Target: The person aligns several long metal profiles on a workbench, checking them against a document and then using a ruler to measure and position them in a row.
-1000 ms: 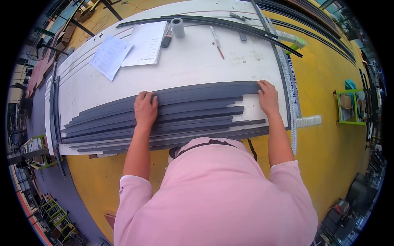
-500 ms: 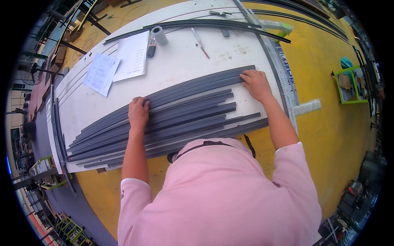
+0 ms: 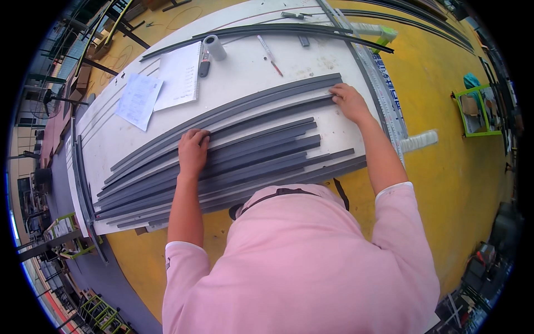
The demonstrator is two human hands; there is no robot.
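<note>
Long dark grey profile strips (image 3: pixel 264 153) lie side by side along the near half of a white table (image 3: pixel 233 83). My left hand (image 3: pixel 193 153) is closed on one dark strip (image 3: pixel 267 116) left of its middle. At the right end of the same strip, the fingers of my right hand (image 3: pixel 351 103) pinch it. Beyond it, a pair of grey strips (image 3: pixel 267 94) lies close together, a narrow band of white tabletop between. The undersides of the strips and my left fingertips are partly hidden.
Past the strips lie a printed sheet (image 3: pixel 139 100), a notebook (image 3: pixel 179 78), a utility knife (image 3: pixel 204 65), a grey-white roll (image 3: pixel 214 48) and a pen (image 3: pixel 266 48). Long black profiles (image 3: pixel 278 29) cross the far side. A green-framed cart (image 3: pixel 479 111) stands on the yellow floor at right.
The far pair of strips has shifted away from me, and a gap shows between it and the held strip. My right hand has moved slightly farther away; my left has shifted slightly right.
</note>
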